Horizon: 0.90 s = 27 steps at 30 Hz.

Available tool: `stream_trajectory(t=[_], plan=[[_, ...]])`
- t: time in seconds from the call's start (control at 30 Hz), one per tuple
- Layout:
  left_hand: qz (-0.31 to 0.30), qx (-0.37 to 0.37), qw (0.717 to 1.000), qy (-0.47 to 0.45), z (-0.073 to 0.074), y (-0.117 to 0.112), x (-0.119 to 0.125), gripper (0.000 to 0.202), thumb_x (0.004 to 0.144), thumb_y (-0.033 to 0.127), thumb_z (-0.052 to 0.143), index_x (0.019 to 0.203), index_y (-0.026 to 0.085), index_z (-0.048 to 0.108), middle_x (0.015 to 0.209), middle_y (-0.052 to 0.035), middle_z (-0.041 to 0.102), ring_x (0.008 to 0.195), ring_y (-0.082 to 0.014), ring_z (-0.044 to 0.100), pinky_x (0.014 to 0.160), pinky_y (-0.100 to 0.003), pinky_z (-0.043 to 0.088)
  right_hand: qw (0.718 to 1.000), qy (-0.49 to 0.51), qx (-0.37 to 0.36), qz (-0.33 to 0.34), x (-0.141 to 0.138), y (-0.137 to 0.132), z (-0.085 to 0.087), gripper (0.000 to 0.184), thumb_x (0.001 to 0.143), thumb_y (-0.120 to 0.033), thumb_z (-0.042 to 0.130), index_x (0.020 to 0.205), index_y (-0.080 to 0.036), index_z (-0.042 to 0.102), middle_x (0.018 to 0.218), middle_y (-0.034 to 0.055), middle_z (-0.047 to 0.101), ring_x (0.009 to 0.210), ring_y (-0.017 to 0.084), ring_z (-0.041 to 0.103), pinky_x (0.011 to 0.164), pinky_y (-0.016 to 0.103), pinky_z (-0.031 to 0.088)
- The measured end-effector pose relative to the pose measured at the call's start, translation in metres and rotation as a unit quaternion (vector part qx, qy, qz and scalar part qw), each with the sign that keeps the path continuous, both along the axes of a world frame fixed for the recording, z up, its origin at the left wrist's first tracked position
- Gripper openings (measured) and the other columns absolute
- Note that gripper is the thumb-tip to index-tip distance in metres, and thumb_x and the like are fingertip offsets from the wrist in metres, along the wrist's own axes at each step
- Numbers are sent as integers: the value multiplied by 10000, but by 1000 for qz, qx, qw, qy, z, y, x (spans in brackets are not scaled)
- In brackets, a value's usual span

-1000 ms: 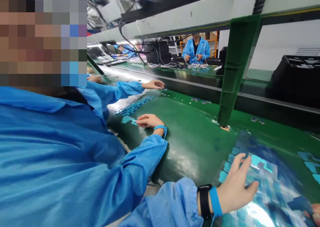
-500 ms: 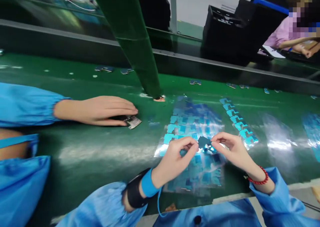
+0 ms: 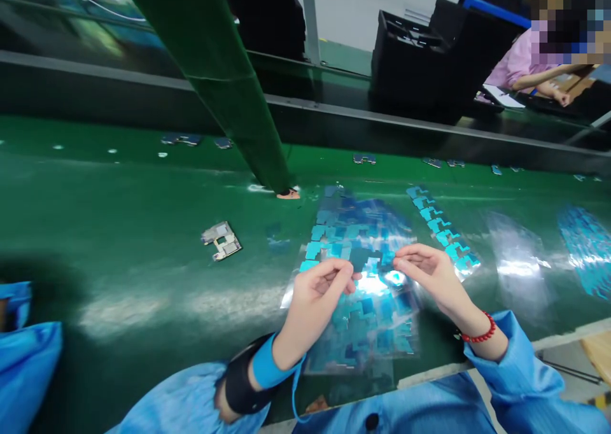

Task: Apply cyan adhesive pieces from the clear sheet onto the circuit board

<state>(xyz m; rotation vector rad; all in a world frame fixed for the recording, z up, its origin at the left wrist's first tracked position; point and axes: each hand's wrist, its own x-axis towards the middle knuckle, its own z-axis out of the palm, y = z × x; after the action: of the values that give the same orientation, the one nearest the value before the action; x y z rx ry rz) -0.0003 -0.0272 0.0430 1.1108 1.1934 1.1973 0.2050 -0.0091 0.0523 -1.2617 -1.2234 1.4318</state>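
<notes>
Where the two hands meet over the green belt (image 3: 143,243), the thumb and forefinger of the left hand (image 3: 317,291) are closed on one edge of a small dark sticker (image 3: 363,258). The thumb and forefinger of the right hand (image 3: 424,273) are closed on its other edge. The remaining fingers of both hands are curled loosely in, and the sticker hangs between them just above a clear sheet (image 3: 367,332) covered with blue stickers, which lies flat on the belt straight below.

A blue band (image 3: 263,365) wraps the left wrist and a red bead bracelet (image 3: 477,334) the right.

At 2 o'clock, near the right hand, lies a strip of lighter blue stickers (image 3: 442,229), and at 3 o'clock, further out, another sticker sheet (image 3: 588,251). At 9 o'clock, well apart, a small metal part (image 3: 221,240) rests alone. A slanted green post (image 3: 214,71) meets the belt at 11 o'clock. Black crates (image 3: 410,58) stand at 1 o'clock, beside them a person in pink (image 3: 518,65). A co-worker's blue sleeve (image 3: 28,364) shows at 8 o'clock.
</notes>
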Motion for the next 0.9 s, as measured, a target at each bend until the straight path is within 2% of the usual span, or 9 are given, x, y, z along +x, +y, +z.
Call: stream_trajectory(t=[0.2,0.33,0.43,0.53,0.6,0.7,0.73,0.8,0.9], plan=[[-11,-7,1000,9,0,-1,2,175,764,291,600,637,176,631,494,13,601,600,-169,676,639,-246,566,999,-20,38,-8,-4,0,0,163,704,-301,784,730,-173,687,652,6,670,585,110,600,589,225,511],[-21,27,998,54,-5,-1,3,190,798,292,574,658,175,626,514,8,605,577,-167,662,595,-242,549,986,-107,129,-18,-5,-3,2,97,781,-259,708,745,-180,664,683,8,664,629,128,607,626,246,521],[-19,82,985,149,-9,-3,6,238,850,281,523,679,164,640,585,-24,637,595,-165,655,573,-234,525,942,-210,260,-12,-3,-7,2,74,846,-185,632,772,-185,644,736,14,665,672,134,612,652,256,524],[-48,123,943,306,-9,1,-2,279,894,254,444,912,144,699,781,-75,715,702,-183,680,686,-268,544,852,-285,439,-5,5,-9,0,103,840,-73,618,853,-173,634,770,24,670,704,145,631,782,324,541],[-58,116,908,399,-6,11,-24,327,899,231,408,1044,145,688,921,-104,727,844,-215,692,832,-320,533,784,-313,535,-6,14,-9,-3,201,785,4,654,905,-156,638,801,44,684,717,157,644,869,387,535],[8,69,879,471,3,34,-83,357,869,214,409,1099,102,659,1147,-181,667,1113,-294,609,1015,-430,428,723,-336,603,1,27,-6,-8,265,727,68,679,898,-133,649,791,70,688,700,169,645,862,421,546],[35,52,871,487,5,42,-105,396,837,209,448,1171,73,613,1259,-213,598,1219,-323,528,1070,-472,359,710,-342,615,4,31,-7,-8,258,726,76,671,880,-130,652,785,75,687,698,172,644,857,428,547],[62,18,864,500,5,58,-144,486,719,235,587,1167,47,595,1382,-245,480,1352,-382,353,1124,-526,238,693,-347,632,2,35,-8,-8,234,739,74,644,839,-137,656,778,76,682,697,174,642,854,438,547],[48,-25,876,480,-3,76,-177,439,564,308,715,947,101,663,1247,-219,590,1250,-411,468,1070,-516,329,701,-332,631,2,35,-12,-3,239,760,54,602,826,-169,656,785,64,676,699,171,646,857,442,551]])
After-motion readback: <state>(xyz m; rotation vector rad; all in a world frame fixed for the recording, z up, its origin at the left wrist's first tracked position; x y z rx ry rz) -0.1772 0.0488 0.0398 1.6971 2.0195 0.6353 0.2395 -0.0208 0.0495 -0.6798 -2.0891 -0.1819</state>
